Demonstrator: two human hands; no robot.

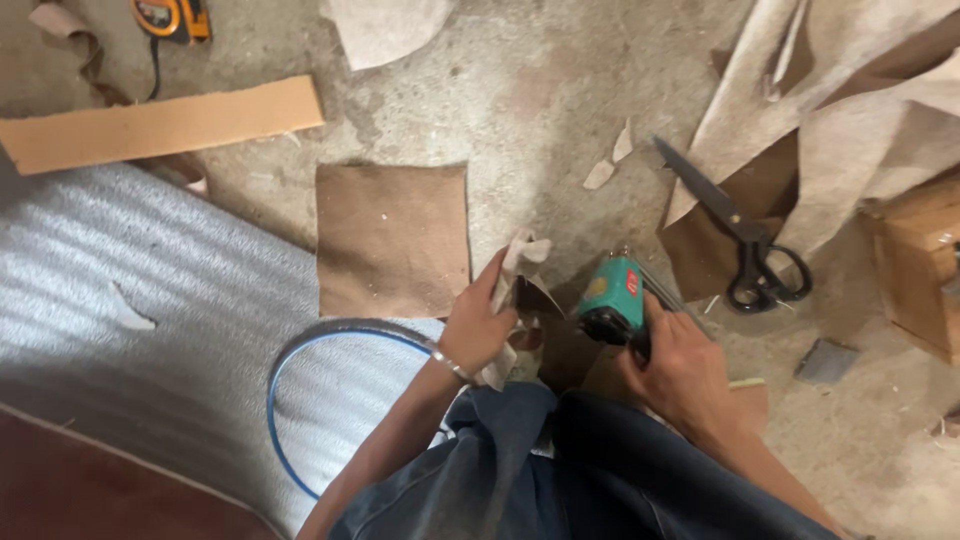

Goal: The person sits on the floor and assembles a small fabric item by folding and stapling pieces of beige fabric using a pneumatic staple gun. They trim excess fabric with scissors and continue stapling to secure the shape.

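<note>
My left hand [478, 325] grips a folded piece of pale tan leather [524, 255] and holds it upright just above my knees. My right hand [680, 370] is closed around the handle of a green pneumatic staple gun [612, 297], whose nose points toward the leather piece. A thin bracelet sits on my left wrist. A blue air hose [300, 360] loops on the floor by my left arm. My legs in blue jeans [560, 470] fill the bottom of the view.
A square brown leather piece [392, 238] lies on the concrete floor ahead. Black scissors [740, 235] rest to the right on leather scraps. A long cardboard strip [160, 125], an orange tape measure [172, 17], grey foam sheet [120, 300] and a wooden box [925, 265] surround me.
</note>
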